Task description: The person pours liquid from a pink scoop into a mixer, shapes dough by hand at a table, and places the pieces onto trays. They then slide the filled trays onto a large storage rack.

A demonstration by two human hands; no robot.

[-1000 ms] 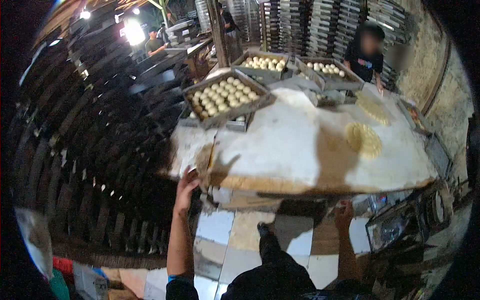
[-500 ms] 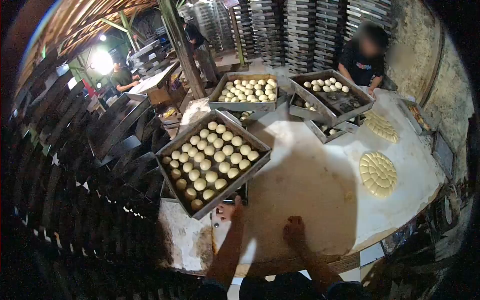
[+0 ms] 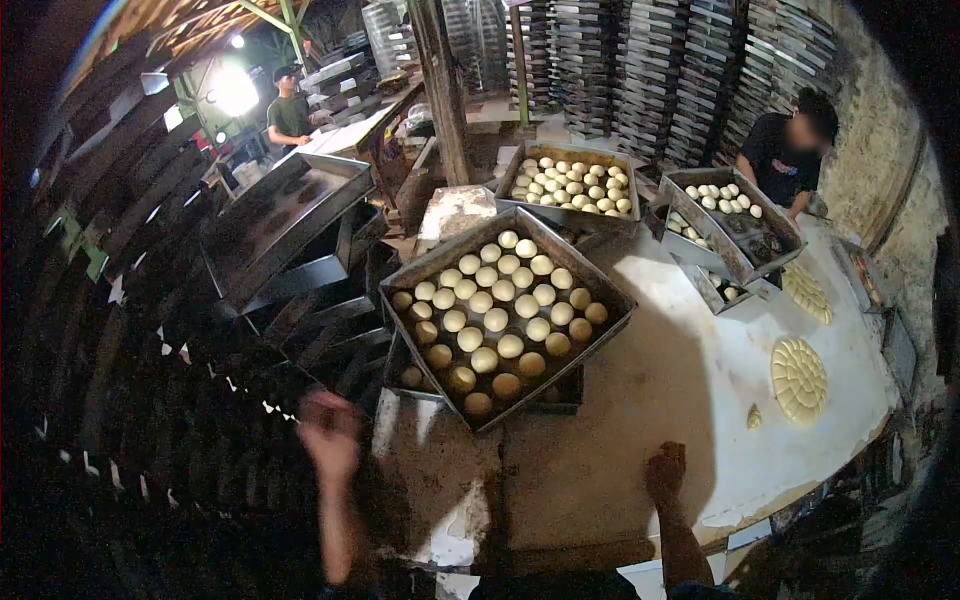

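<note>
Right hand [image 3: 665, 470]: loosely closed, empty, resting on floured table [image 3: 640, 400]. Left hand [image 3: 328, 432]: raised, blurred, grip indeterminate. Nearest: tray [image 3: 600, 290] of dough balls [image 3: 495, 320].

Nearest your hands sits a square metal tray [image 3: 608, 300], turned corner-on toward you and filled with rows of pale round dough balls [image 3: 497, 318]. It rests on another tray [image 3: 565, 392] at the floured worktop's [image 3: 620, 440] left end, just beyond your hands.
</note>
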